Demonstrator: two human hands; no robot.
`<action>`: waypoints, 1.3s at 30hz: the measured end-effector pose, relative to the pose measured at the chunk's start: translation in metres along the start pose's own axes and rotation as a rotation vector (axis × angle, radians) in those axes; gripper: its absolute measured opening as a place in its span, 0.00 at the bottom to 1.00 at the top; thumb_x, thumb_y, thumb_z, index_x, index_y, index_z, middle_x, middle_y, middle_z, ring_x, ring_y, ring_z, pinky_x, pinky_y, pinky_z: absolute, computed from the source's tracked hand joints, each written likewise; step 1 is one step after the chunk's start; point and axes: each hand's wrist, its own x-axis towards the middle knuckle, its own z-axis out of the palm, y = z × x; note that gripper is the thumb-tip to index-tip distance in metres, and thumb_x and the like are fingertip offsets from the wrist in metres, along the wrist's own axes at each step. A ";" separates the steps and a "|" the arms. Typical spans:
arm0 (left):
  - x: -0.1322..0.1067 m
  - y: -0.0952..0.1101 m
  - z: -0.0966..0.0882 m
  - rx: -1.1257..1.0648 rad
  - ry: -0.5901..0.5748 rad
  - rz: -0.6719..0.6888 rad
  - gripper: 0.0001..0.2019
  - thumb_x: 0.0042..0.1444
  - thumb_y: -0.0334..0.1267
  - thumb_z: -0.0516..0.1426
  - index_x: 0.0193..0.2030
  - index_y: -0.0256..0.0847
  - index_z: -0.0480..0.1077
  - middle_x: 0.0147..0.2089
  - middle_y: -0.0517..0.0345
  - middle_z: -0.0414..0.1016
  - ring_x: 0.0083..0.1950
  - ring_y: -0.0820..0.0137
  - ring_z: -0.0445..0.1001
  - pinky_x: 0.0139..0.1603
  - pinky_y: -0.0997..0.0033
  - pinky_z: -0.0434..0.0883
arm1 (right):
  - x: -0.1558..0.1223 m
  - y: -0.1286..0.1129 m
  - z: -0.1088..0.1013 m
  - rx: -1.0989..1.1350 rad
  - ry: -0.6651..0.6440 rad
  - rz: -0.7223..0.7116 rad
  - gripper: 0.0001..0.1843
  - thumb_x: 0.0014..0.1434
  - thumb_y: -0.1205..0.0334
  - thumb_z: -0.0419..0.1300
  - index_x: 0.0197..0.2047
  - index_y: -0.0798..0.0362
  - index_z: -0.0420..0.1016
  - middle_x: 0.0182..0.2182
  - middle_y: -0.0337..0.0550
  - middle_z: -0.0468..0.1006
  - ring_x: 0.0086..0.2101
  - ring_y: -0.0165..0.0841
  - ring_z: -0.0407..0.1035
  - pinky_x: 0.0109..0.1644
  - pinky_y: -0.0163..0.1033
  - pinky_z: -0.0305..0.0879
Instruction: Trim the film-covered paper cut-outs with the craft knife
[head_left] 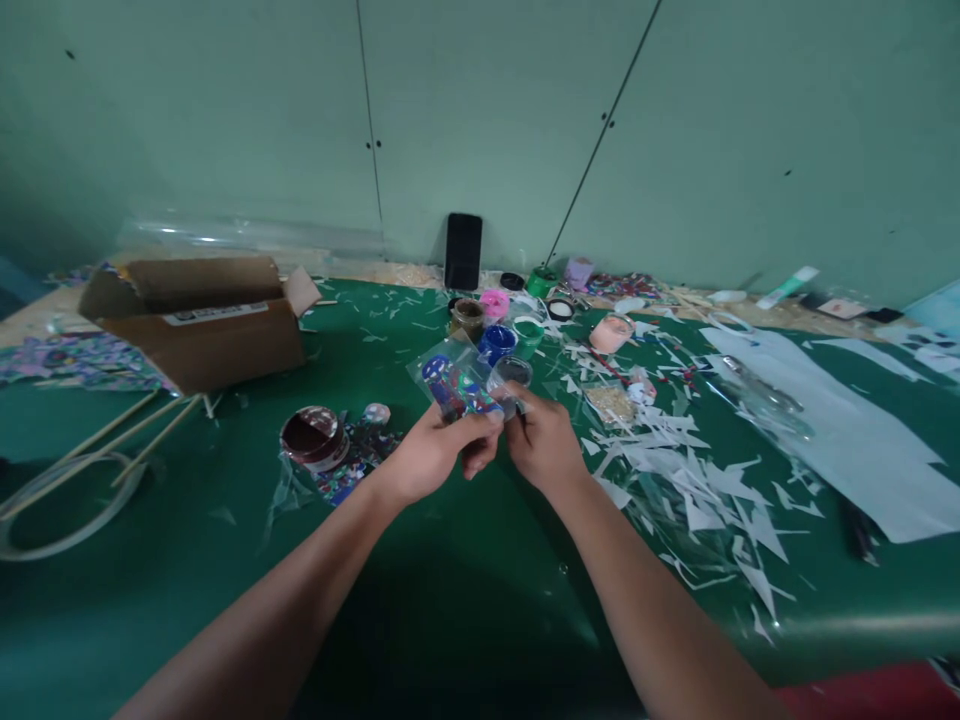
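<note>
My left hand (435, 450) is closed on a small clear plastic sheet (450, 378) painted in blue, red and green, its thumb lying across the lower edge. Close against it on the right, my right hand (546, 438) is also closed, fingers curled at the sheet's edge. A small greyish thing shows at its fingertips, too blurred to name. Just beyond the hands stand open paint jars: a blue jar (498, 343), a green jar (529, 333), a brown jar (469, 316) and a dark grey one (513, 373).
A dark red paint jar (315, 440) stands left, among painted scraps. Farther left are a cardboard box (217, 350), wooden sticks (97, 440) and a clear ring (75, 550). White offcuts (697, 480) and a large white sheet (847, 430) lie right. A phone (463, 252) leans against the wall.
</note>
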 end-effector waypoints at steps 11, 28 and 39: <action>0.004 -0.001 -0.002 0.107 0.163 0.027 0.20 0.60 0.52 0.55 0.23 0.40 0.65 0.19 0.63 0.64 0.20 0.76 0.62 0.21 0.73 0.62 | 0.001 -0.002 -0.004 -0.021 0.005 -0.004 0.14 0.58 0.70 0.47 0.40 0.52 0.72 0.22 0.40 0.75 0.21 0.34 0.70 0.26 0.35 0.61; 0.005 -0.004 0.002 0.025 0.195 0.007 0.19 0.57 0.49 0.58 0.21 0.39 0.64 0.18 0.64 0.63 0.18 0.79 0.60 0.18 0.76 0.58 | 0.000 -0.004 0.001 -0.090 0.014 0.046 0.14 0.56 0.72 0.47 0.39 0.51 0.71 0.23 0.40 0.76 0.22 0.35 0.69 0.26 0.36 0.60; 0.005 0.005 -0.006 0.041 0.059 -0.008 0.18 0.58 0.47 0.58 0.23 0.37 0.71 0.22 0.58 0.71 0.18 0.78 0.64 0.21 0.74 0.61 | -0.002 -0.003 -0.001 -0.099 0.016 0.032 0.13 0.50 0.74 0.49 0.35 0.49 0.68 0.25 0.39 0.77 0.24 0.33 0.71 0.25 0.34 0.60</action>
